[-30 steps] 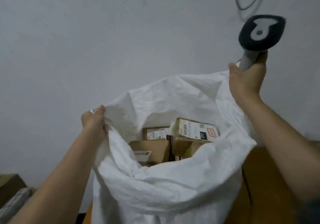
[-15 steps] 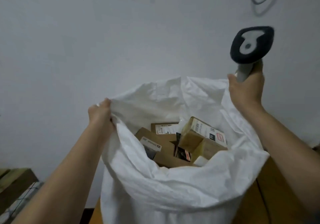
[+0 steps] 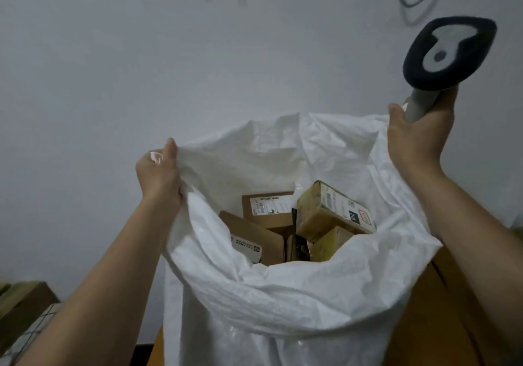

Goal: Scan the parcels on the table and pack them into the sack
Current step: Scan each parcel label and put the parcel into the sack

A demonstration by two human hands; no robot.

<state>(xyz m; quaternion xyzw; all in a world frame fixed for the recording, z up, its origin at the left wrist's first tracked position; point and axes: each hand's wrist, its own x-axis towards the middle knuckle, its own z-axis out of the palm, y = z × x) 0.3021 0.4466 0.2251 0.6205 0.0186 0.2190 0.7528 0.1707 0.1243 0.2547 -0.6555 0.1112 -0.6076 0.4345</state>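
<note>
Your left hand (image 3: pixel 158 173) grips the sack (image 3: pixel 283 295) rim; your right hand (image 3: pixel 418 136) grips the far-right rim and the scanner (image 3: pixel 448 52), head up. The sack stands upright, mouth open, parcels (image 3: pixel 334 210) inside.

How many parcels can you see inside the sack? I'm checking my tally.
4 show: a labelled box at the back, a tilted one at right, another front left, and a corner front right. The sack may hide more below.
</note>
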